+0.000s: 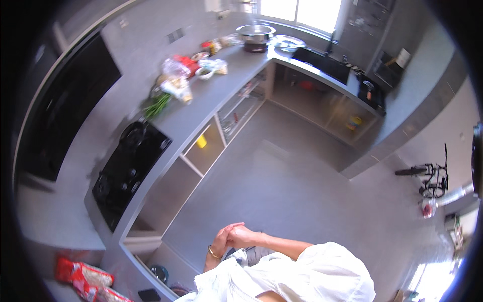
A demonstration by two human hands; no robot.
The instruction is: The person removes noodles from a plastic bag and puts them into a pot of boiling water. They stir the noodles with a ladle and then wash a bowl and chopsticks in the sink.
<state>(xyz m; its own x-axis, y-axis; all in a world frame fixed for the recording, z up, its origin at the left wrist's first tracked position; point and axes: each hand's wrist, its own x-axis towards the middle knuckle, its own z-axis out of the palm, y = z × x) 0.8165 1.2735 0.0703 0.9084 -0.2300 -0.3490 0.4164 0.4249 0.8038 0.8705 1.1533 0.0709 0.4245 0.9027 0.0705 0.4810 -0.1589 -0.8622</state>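
Observation:
My left hand [222, 239], with a gold bangle [214, 253] at its wrist, is clasped against my right hand [243, 236] in front of my body. Left fingers lie over the right hand, which looks curled into a fist. No object shows between them, though the inside of the clasp is hidden. Both hands are held above the grey floor [256, 181], apart from the counter. To their left runs the grey worktop [211, 94], with a black gas hob [130, 175] set into it.
Green vegetables [157, 105], plastic bags [177, 85] and a white bowl [204, 73] stand on the worktop. A steel pot [256, 34] sits in the corner, left of a black sink [320, 64]. Red packets [86, 277] lie lower left. A bicycle [430, 181] stands at right.

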